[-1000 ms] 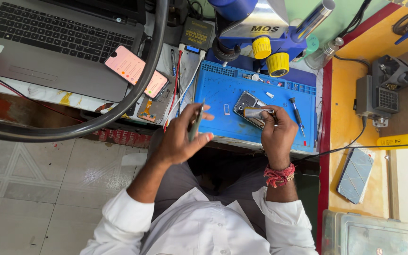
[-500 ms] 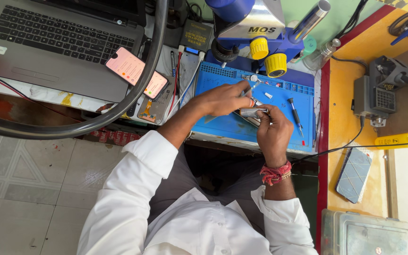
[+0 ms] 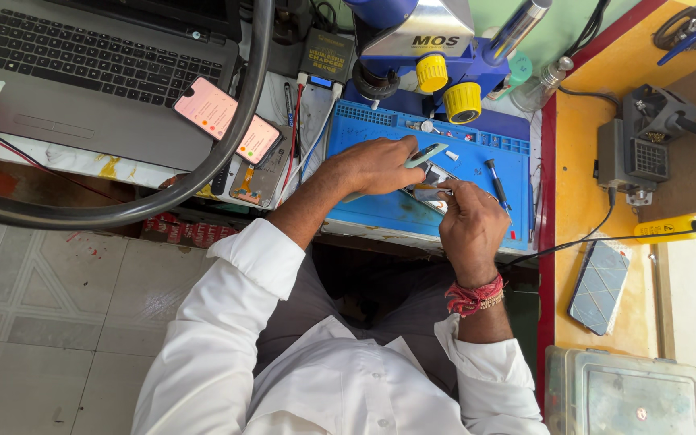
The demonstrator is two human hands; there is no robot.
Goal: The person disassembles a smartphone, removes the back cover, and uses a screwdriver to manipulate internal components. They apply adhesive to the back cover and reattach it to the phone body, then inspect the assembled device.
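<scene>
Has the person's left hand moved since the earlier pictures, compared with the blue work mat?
Yes. The left hand went from the blue work mat's near left edge up onto it, toward the small opened phone.

**Hidden and cut off**

The opened phone (image 3: pixel 427 193) lies mostly under both hands; its inner parts are too small to tell. The laptop (image 3: pixel 98 72) is cut off at 11 o'clock, the microscope (image 3: pixel 420 40) at 12 (top missing), and the clear plastic box (image 3: pixel 622 399) at 5 o'clock.
</scene>
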